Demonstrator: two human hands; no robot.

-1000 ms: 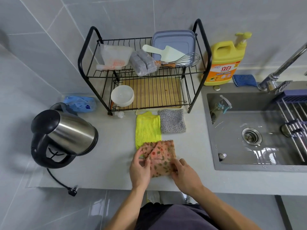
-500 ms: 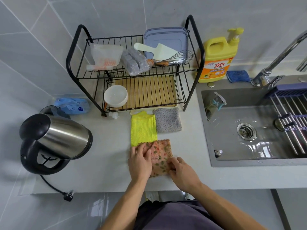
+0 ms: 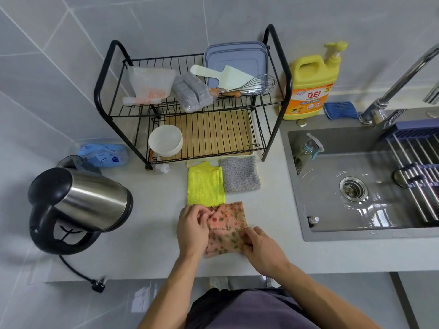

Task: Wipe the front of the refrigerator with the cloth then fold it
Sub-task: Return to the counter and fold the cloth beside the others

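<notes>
kettle (image 3: 78, 205) left of cloth (image 3: 225, 230); sink (image 3: 365, 184) right; rack (image 3: 192, 110) behind

The characters "立白" are read on the orange label of the yellow detergent bottle (image 3: 311, 91); smaller print stays illegible.

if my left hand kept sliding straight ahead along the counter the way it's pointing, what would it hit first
Probably the yellow cloth. The left hand rests on the floral cloth, fingers aimed away from you, and the yellow cloth's near edge lies just beyond them.
</notes>
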